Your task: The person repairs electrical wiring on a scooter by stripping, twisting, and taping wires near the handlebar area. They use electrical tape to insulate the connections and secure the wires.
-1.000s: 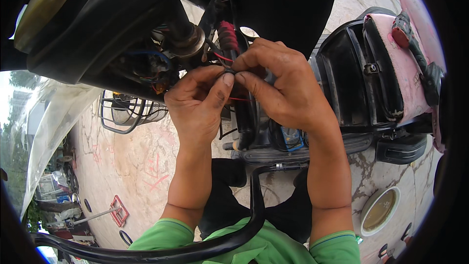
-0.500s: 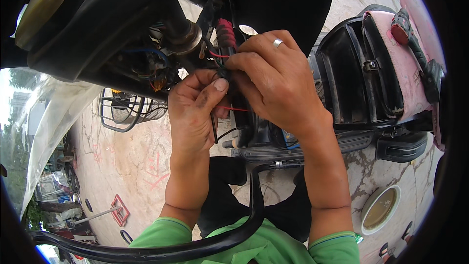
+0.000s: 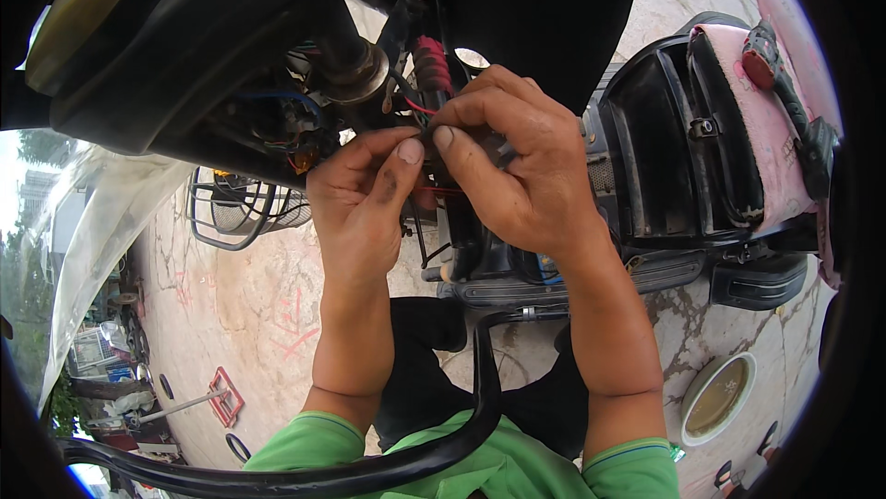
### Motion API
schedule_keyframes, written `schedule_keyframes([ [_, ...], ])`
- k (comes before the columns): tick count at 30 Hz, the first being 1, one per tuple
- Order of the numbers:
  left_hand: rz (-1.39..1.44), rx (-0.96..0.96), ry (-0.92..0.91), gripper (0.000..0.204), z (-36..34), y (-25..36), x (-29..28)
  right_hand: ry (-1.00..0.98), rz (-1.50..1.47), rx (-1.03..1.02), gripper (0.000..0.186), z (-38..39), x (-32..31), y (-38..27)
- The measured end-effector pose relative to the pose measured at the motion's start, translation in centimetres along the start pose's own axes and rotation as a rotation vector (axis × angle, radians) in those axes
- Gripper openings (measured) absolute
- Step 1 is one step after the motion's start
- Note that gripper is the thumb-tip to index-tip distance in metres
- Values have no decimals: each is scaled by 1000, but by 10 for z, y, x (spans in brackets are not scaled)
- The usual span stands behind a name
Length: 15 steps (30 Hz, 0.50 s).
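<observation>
Black wire (image 3: 425, 131) sits in the narrow gap between the left hand (image 3: 358, 196) and the right hand (image 3: 528, 174), just below a red spring (image 3: 431, 65). The left thumb and forefinger pinch it; the right pair nearly meet where a red wire (image 3: 418, 108) runs in, their grip impossible to tell. A black cover (image 3: 198, 51) edges close to the left knuckles; a black bar (image 3: 485, 370) bends between the forearms.

On the near right, atop cracked paving (image 3: 789, 342), a round white basin (image 3: 687, 420) of murky brownish liquid. On the near left, a red frame (image 3: 224, 396) on a pale pole, with scrawled reddish marks (image 3: 293, 328) farther right. On the far left, a translucent plastic sheet (image 3: 106, 217) beside greenery (image 3: 26, 291) and jumbled clutter (image 3: 120, 374).
</observation>
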State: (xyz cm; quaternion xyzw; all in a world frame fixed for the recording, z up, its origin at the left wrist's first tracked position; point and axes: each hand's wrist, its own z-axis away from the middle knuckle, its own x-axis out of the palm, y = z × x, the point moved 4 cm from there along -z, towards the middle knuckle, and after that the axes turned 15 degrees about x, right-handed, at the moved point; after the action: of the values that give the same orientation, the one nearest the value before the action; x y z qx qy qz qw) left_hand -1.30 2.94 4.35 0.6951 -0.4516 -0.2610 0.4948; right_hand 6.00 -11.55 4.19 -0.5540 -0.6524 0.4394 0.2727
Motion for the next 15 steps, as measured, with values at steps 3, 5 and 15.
schedule_keyframes([
  [3,54,-25,11,17,-1,-2,0,-39,-155,99,7,1,6,4],
  [5,101,-34,28,18,-1,-4,1,-53,-188,138,7,2,8,5],
  [15,156,8,171,17,7,-12,12,-15,-564,585,15,8,18,17],
])
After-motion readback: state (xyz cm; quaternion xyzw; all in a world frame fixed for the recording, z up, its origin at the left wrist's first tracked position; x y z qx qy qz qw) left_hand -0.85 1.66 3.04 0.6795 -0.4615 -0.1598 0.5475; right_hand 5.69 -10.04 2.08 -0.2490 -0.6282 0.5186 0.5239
